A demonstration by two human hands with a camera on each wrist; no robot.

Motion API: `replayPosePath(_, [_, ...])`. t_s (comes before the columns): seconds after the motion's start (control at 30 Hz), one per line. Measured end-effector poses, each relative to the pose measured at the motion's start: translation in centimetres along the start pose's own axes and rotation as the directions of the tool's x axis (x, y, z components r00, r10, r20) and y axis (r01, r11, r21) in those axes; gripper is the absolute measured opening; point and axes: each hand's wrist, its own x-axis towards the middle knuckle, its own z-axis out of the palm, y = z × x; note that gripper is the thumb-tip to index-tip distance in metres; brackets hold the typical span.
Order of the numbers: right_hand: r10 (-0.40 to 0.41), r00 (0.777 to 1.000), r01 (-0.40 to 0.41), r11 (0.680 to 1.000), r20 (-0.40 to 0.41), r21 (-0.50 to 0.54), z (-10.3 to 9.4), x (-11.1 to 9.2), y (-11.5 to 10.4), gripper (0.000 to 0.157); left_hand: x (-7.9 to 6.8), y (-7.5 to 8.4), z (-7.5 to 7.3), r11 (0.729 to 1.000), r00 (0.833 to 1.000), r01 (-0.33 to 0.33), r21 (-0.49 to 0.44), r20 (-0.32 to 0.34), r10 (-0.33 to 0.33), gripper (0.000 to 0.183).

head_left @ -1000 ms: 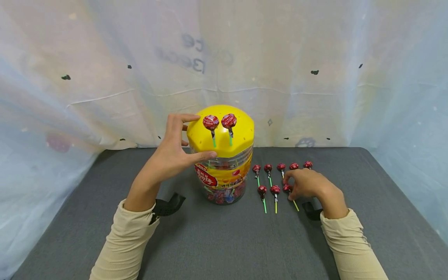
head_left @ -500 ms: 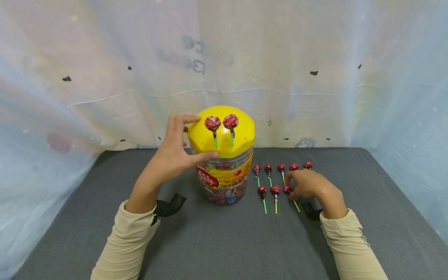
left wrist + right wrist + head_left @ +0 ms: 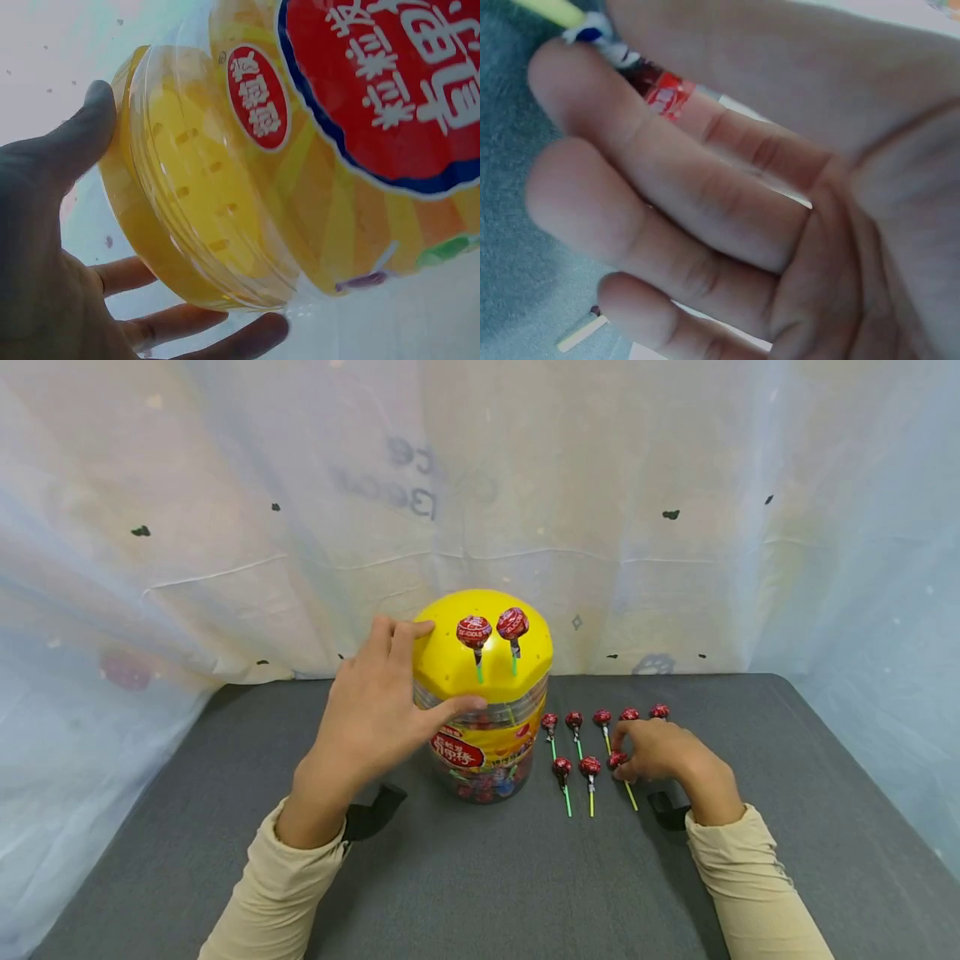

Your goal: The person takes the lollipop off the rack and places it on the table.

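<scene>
A clear candy jar (image 3: 487, 739) with a yellow lid (image 3: 444, 653) and a printed label stands mid-table. Two red-wrapped lollipops, a left one (image 3: 474, 632) and a right one (image 3: 513, 624), stick out from the lid. My left hand (image 3: 367, 714) spans the jar's top at its left side, thumb in front; in the left wrist view the thumb and fingers lie at opposite sides of the lid rim. At the right, my right hand (image 3: 658, 752) pinches a lollipop (image 3: 617, 760) with a yellow-green stick, low at the table; its wrapper (image 3: 667, 94) shows partly behind the fingers.
Lollipops lie in two rows right of the jar, the front row with one (image 3: 562, 768) and another (image 3: 590, 767), the back row with several, one (image 3: 574, 721) among them. The grey table (image 3: 480, 885) ends at a pale curtain (image 3: 570, 527).
The jar and its two lid lollipops have shifted right and slightly toward me, my left hand moving with them. My right hand stays at the same lollipop, whose stick has shifted slightly.
</scene>
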Motion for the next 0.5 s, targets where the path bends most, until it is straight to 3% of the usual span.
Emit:
replayPosePath(0.07, [0.007,1.000,-0.007,1.000,-0.008,-0.013,-0.2,-0.2,-0.1,0.035,0.0,-0.2,-0.1,1.000,1.000,-0.013,-0.010,-0.007,0.013,0.097])
replayPosePath(0.17, [-0.002,0.997,0.000,0.999,-0.071,-0.037,-0.7,-0.7,-0.3,0.035,0.4,-1.2,0.0,0.990,0.998,-0.061,-0.127,-0.026,0.058,0.093])
replayPosePath(0.27, [-0.045,0.984,0.038,0.998,-0.175,-0.039,-1.4,-1.5,-0.8,0.036,1.2,-2.4,0.3,0.943,0.992,-0.125,-0.307,-0.042,0.118,0.093])
replayPosePath(0.4, [-0.131,0.941,0.145,0.989,-0.312,0.023,-2.3,-2.7,-2.3,0.036,2.0,-3.3,1.0,0.854,0.981,-0.171,-0.492,-0.002,0.195,0.098])
replayPosePath(0.5, [-0.215,0.891,0.269,0.960,-0.400,0.083,-2.8,-3.6,-3.7,0.038,2.2,-3.5,1.3,0.828,0.975,-0.165,-0.536,0.040,0.221,0.094])
